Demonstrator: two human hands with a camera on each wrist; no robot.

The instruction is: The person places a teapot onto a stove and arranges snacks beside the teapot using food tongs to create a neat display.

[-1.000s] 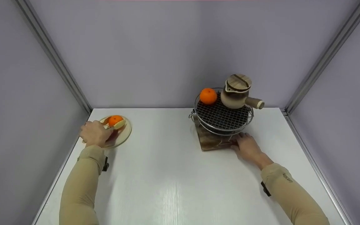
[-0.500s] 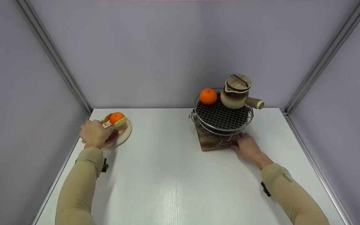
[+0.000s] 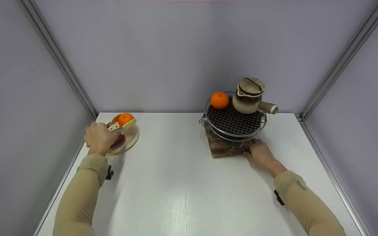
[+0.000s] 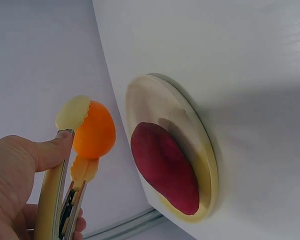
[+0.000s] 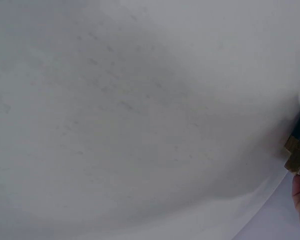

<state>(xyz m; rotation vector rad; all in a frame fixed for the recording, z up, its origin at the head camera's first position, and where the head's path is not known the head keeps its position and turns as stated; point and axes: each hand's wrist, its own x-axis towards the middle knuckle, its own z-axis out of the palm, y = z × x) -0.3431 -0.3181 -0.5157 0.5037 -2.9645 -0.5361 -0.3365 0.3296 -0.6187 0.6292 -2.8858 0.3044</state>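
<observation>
My left hand (image 3: 97,137) grips a pair of tongs (image 4: 51,197) with pale yellow scalloped tips. Between those tips is an orange mandarin (image 4: 96,131), lifted clear of the cream plate (image 4: 147,92). A dark red sweet potato (image 4: 164,167) lies on that plate. On the right, my right hand (image 3: 260,153) holds the front right corner of a wooden board (image 3: 220,148), its fingertips partly hidden by the grill above. On the board stands a round grill (image 3: 233,123) with a black mesh top. It bears a second mandarin (image 3: 219,100) and a brown teapot (image 3: 246,103).
The teapot's side handle (image 3: 267,107) juts out past the grill's right rim. A wire ring handle (image 3: 201,119) hangs at the grill's left. Grey walls (image 3: 162,59) enclose the white table (image 3: 166,170) at the back and sides.
The mandarin in the tongs has risen off the plate and shifted away from me and slightly right. More of the sweet potato shows. My right hand stays at the board.
</observation>
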